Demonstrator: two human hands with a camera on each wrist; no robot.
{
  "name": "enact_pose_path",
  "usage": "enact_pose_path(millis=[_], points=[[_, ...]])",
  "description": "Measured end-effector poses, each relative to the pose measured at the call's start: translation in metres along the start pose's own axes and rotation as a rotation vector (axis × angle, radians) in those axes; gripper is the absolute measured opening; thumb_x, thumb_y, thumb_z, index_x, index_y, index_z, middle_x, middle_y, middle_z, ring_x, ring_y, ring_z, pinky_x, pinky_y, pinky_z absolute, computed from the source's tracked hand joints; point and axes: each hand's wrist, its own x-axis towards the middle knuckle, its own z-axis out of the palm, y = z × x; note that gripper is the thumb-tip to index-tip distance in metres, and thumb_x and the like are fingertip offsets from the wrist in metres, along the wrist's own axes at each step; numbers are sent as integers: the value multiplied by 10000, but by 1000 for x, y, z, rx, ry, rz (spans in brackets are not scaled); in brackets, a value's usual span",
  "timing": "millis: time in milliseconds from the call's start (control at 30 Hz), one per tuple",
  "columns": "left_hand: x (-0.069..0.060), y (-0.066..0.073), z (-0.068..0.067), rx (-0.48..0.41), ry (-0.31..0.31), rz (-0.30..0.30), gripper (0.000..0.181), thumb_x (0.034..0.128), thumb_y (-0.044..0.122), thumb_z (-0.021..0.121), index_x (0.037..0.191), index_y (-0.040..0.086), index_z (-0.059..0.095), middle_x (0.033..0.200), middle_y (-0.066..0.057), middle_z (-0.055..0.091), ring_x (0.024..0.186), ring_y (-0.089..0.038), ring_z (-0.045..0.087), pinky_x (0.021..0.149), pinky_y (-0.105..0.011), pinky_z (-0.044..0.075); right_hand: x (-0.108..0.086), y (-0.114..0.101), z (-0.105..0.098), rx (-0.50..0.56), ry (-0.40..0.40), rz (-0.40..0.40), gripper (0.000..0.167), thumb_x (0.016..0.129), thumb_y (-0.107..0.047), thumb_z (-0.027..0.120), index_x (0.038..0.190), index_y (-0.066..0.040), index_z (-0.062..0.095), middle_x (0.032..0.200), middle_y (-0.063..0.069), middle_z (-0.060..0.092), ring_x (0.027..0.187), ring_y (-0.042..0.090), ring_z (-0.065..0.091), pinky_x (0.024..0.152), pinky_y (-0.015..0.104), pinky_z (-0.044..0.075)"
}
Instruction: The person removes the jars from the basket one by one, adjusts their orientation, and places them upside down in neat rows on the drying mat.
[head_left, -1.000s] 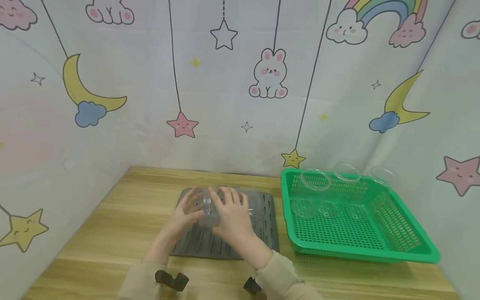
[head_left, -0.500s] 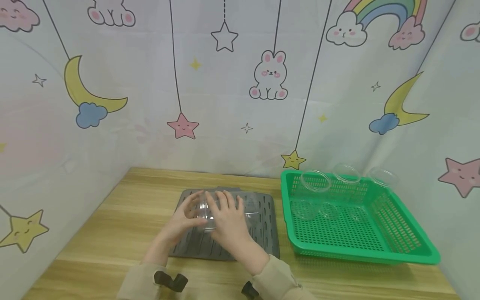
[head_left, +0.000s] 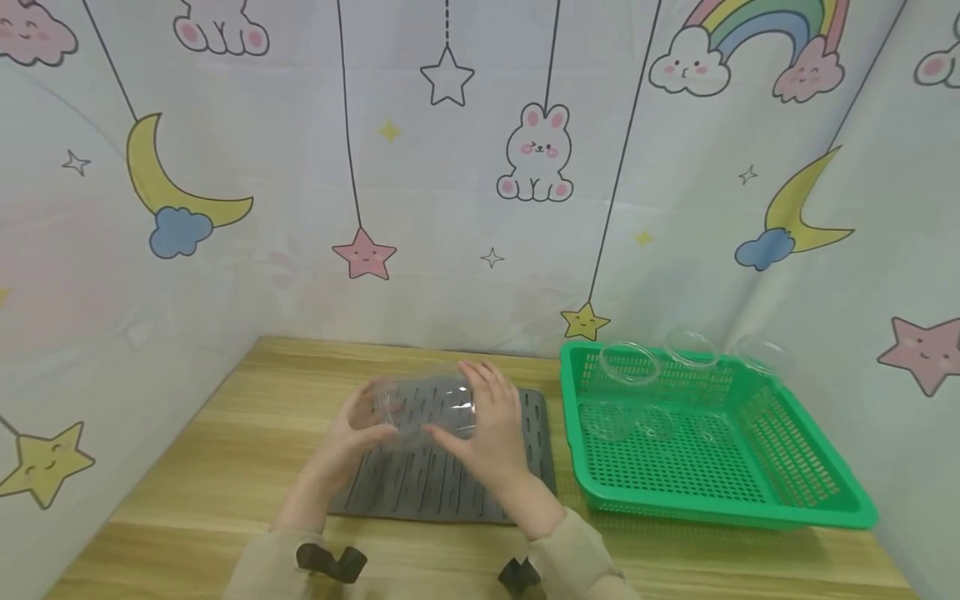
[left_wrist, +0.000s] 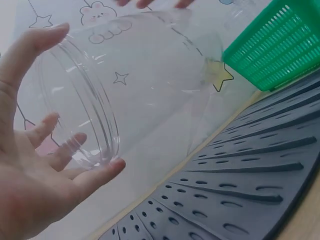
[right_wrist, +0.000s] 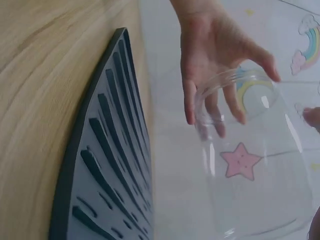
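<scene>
A clear, see-through jar (head_left: pixel 431 407) lies sideways in the air over a dark grey slotted mat (head_left: pixel 420 492). My left hand (head_left: pixel 348 437) holds its ridged mouth end; in the left wrist view, the thumb and fingertips meet the jar's rim (left_wrist: pixel 102 135) from opposite sides. At the other end my right hand (head_left: pixel 498 425) spans the jar's body, thumb below and fingers above. Only fingertips of that hand show in the right wrist view, at the right edge, beside the jar (right_wrist: pixel 255 200). The mouth faces left, toward the left palm.
To the right stands a green plastic basket (head_left: pixel 675 496) with three clear round-rimmed containers (head_left: pixel 630 379) at its back. Wooden tabletop (head_left: pixel 202 467) surrounds the mat. A white printed cloth (head_left: pixel 435 192) hangs behind and along both sides.
My right hand has shifted right along the jar toward its far end, baring more of the middle. The left hand has moved slightly left, still at the mouth.
</scene>
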Motion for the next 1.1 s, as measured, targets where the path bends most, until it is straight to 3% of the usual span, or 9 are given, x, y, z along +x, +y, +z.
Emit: enact_pose_path(millis=[133,200,333,433,600,767,967,1100], points=[[0,0,-2,-90,39,46,799,862,25,601,1530,126,174,1548,-107,264,1287,-110,493,1037,-334,459,-3,5,-1,259,68,220,932,747,-330,840,1479,-43,340,1481,178,419,1368,405,380,1075,664,353],[0,0,-3,-148,37,83,808,852,13,586,1533,119,164,1535,-87,260,1228,-35,530,1010,-281,491,-4,6,-2,427,78,367,968,779,-363,813,1521,-73,264,1543,166,335,1415,403,308,1128,654,294],[0,-1,-5,-232,-1,165,798,871,37,581,1537,133,153,1507,-17,287,1242,-52,531,1012,-272,504,-3,9,0,797,101,636,1056,801,-406,782,1563,-118,112,1618,135,176,1488,375,165,1188,635,194],[1,-2,-4,-259,-16,205,749,893,82,597,1518,183,198,1468,27,341,1277,-102,514,1019,-288,503,-3,14,2,1057,89,762,1119,818,-404,761,1563,-86,-11,1631,177,76,1497,395,128,1205,603,191],[2,-3,0,-285,-27,241,706,896,135,630,1483,217,247,1456,-4,337,1272,-120,511,1019,-305,506,-8,15,10,1342,23,849,1154,841,-481,716,1546,-34,-81,1607,265,-1,1479,453,125,1179,586,276],[4,-4,4,-292,-45,252,733,889,150,643,1495,217,236,1471,-20,301,1270,-114,507,1020,-310,506,-9,9,18,1489,33,853,1188,793,-548,737,1549,-36,-22,1598,274,18,1485,454,101,1170,612,272],[6,-8,5,-293,-74,263,752,882,172,660,1496,213,227,1486,-40,275,1287,-124,495,1036,-320,495,-7,3,23,1537,75,857,1072,815,-458,750,1562,-100,69,1574,235,176,1487,427,133,1170,594,292],[6,-10,4,-288,-92,264,801,891,186,654,1522,192,162,1509,-79,222,1296,-117,482,1045,-319,486,-4,2,23,1536,92,875,972,844,-378,732,1548,-96,124,1560,210,188,1482,411,174,1163,575,321]])
